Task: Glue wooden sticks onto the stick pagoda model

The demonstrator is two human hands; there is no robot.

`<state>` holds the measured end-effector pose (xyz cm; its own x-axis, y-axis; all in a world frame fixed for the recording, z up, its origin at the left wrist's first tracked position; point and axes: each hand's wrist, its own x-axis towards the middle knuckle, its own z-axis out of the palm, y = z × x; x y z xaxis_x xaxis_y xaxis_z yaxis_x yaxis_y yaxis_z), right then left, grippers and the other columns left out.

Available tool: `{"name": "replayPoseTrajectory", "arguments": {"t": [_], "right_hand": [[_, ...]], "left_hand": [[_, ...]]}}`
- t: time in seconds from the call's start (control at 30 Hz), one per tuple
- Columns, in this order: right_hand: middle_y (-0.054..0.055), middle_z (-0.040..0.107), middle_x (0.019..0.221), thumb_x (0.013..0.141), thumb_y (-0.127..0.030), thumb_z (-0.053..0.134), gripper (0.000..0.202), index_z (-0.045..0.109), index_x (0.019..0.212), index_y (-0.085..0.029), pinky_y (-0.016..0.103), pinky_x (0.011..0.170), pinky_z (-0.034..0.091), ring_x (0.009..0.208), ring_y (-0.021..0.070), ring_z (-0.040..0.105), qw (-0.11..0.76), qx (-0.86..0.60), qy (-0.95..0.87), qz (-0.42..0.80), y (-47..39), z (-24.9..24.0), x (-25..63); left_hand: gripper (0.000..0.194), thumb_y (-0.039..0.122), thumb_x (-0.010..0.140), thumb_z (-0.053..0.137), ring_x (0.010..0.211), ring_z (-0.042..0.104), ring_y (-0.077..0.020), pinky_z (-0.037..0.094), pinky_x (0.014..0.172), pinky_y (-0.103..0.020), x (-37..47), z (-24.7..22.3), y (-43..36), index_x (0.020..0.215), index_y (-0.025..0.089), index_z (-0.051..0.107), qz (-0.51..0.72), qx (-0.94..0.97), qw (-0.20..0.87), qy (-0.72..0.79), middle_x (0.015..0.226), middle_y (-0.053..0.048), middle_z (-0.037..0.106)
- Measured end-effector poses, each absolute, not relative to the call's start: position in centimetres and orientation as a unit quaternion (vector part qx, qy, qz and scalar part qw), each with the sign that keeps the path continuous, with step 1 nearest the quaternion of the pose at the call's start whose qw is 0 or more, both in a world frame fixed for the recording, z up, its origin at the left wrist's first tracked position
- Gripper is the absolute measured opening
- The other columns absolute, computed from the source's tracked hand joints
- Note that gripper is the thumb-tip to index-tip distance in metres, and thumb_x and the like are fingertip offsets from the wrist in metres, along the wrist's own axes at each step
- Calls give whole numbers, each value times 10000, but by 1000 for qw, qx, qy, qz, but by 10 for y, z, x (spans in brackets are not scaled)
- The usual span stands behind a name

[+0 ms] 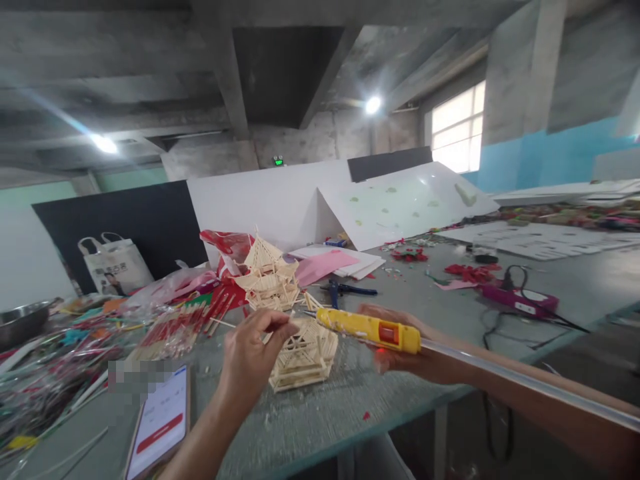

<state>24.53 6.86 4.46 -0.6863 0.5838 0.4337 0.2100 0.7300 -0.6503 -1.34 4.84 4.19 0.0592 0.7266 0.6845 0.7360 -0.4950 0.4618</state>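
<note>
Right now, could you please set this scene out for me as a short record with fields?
Left hand: curled at the low, pale wooden-stick frame; anything pinched is unclear
Right hand: holding the yellow plastic glue gun, pointed towards the left hand
Behind the frame: tiered, pale wooden-stick pagoda
Near left: flat, rectangular smartphone, screen lit

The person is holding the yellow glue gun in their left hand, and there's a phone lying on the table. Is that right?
Not quite. The head view shows the yellow glue gun in the person's right hand, not the left hand. The rest is right: there's a phone lying on the table.
</note>
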Motion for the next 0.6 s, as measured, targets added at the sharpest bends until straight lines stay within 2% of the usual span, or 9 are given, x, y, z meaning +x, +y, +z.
{"name": "replayPoseTrajectory", "arguments": {"t": [0.2, 0.33, 0.6], "right_hand": [[-20, 404, 753, 716, -596, 558, 413, 448, 777, -202, 242, 538, 347, 618, 111, 361, 329, -225, -864, 309, 68, 45, 241], [-19, 402, 763, 747, -563, 547, 375, 439, 773, -204, 245, 547, 341, 620, 111, 358, 312, -220, -882, 277, 67, 45, 241], [-16, 410, 772, 769, -494, 562, 313, 431, 766, -209, 263, 570, 333, 634, 122, 369, 309, -208, -889, 267, 69, 44, 239]], "left_hand": [[142, 330, 799, 554, 733, 589, -142, 427, 697, -240, -10, 42, 42, 750, 211, 612, -462, -746, 70, -475, 763, -1, 657], [130, 309, 802, 559, 719, 586, -138, 425, 691, -237, -9, 42, 42, 742, 207, 614, -466, -751, 97, -458, 730, 3, 651], [109, 294, 802, 569, 732, 584, -133, 422, 690, -231, -9, 39, 41, 759, 205, 614, -470, -753, 93, -451, 750, 5, 653]]}}
